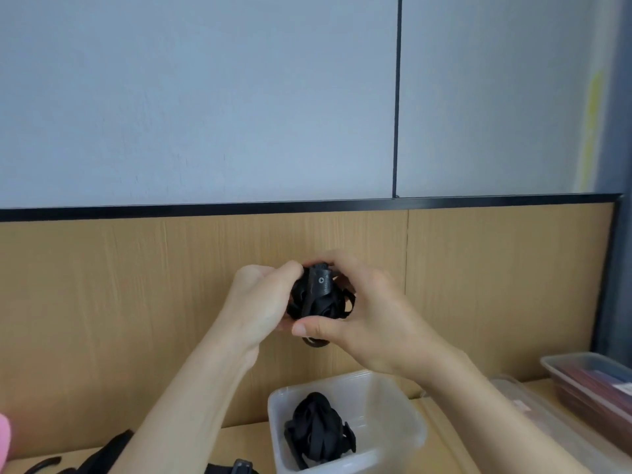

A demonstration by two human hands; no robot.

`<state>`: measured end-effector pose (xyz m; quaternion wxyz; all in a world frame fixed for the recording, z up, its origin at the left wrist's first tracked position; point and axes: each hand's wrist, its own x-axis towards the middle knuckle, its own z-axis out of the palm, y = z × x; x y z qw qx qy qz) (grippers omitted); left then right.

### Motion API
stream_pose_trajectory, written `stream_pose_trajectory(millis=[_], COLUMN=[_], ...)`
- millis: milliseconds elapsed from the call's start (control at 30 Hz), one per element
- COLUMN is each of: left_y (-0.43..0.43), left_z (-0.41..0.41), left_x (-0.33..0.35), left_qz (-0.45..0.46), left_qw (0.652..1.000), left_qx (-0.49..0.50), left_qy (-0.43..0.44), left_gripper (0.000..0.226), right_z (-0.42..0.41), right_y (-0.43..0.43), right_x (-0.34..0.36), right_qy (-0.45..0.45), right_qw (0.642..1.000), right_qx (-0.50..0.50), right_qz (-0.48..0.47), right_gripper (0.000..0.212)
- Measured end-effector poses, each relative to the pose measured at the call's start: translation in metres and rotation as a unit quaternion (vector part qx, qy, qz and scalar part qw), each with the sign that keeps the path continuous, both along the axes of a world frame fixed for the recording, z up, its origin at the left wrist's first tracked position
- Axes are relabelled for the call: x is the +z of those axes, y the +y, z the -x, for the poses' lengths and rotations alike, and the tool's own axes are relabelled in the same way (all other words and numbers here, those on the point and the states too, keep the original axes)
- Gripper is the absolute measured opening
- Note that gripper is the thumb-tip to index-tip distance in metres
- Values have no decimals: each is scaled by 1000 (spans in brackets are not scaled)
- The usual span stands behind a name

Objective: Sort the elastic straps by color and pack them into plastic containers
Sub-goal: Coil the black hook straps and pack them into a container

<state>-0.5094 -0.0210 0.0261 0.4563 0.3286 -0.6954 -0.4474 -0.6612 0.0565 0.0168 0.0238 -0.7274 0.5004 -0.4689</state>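
Tight grip: left hand [260, 295] and right hand [372, 313] squeeze a strap ball [318, 297]. It looks soft and light; hold its middle.

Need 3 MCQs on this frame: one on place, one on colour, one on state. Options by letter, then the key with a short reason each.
1. Where is the strap bundle that both hands grip?
A. Held up in the air, clear of the clear container
B. Inside that container
C. Flat on the desk

2. What colour is the bundle lying in the container?
A. Pink
B. Black
C. White

3. What is the right hand doing?
A. Lying flat on the desk
B. Hanging idle
C. Curled round the held bundle, like the left hand

Key:
1 A: the bundle shows against the wood panel, well off the container's rim.
2 B: its loops are black against the pale walls.
3 C: thumb and fingers wrap the bundle from the right.
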Motion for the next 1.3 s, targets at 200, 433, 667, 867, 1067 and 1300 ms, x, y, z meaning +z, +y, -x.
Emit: stream_pose_trajectory(millis=[200,433,667,867,1067,1300], left_y=[10,13,15,26,38,35], left_z=[17,27,16,2,-3,0], left_x=[-10,-24,-35,-71,-108,-113], left_qz=[0,4,106,125,185,214], left_qw=[989,976,950,958,947,922], left_qx=[-71,-79,-31,-52,-73,-77], left_qy=[-126,-203,-293,-253,-254,-314], left_gripper=[36,43,15,12,22,39], right_z=[26,42,51,51,44,39], right_y=[18,13,5,6,6,4], right_x=[-36,-67,-79,-79,-83,-84], right_qy=[-134,-154,-81,4,137,233], right_qw=[989,984,979,972,950,916], right_qx=[35,-26,-70,-89,-160,-212], right_qz=[-58,-81,-174,-217,-232,-247], right_gripper=[45,47,54,54,59,56])
